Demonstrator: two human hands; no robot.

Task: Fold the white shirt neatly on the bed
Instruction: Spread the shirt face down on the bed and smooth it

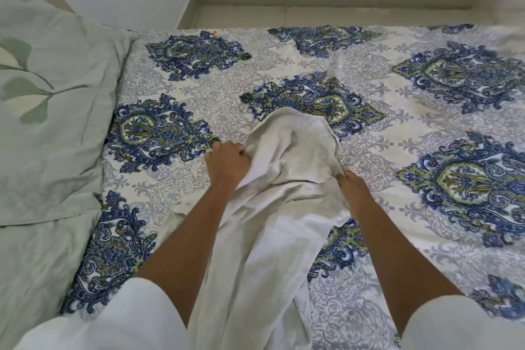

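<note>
Both hands grip a white shirt over the bed.

The left hand is closed on the shirt's left edge and the right hand is pinched on its right edge, so the cloth bunches between them and arches up in a loose hump beyond the knuckles. The rest of the shirt trails back toward the person across the patterned bedsheet. A pale green pillow lies at the left, well apart from the shirt.

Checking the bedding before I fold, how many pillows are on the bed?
1: a pale green leaf-print fabric pillow at the left edge of the blue-patterned bedsheet. Others could lie outside the frame.
</note>
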